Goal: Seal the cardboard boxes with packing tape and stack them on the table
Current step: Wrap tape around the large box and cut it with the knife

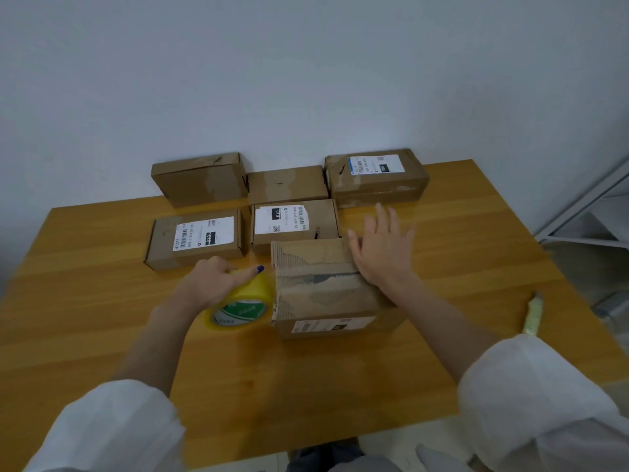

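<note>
A worn cardboard box (323, 287) stands in the middle of the wooden table (102, 335), its torn top crossed by a strip of tape. My left hand (218, 279) grips a yellow roll of packing tape (243, 304) pressed against the box's left side. My right hand (381, 247) lies flat with fingers spread on the box's right top edge. Behind it lie several smaller boxes: two labelled ones (195, 238) (294, 223) in front and three (200, 180) (287, 185) (376, 177) against the wall.
A yellowish utility knife (532, 315) lies near the table's right edge. A grey metal shelf (592, 212) stands to the right of the table. The wall runs directly behind the back row of boxes.
</note>
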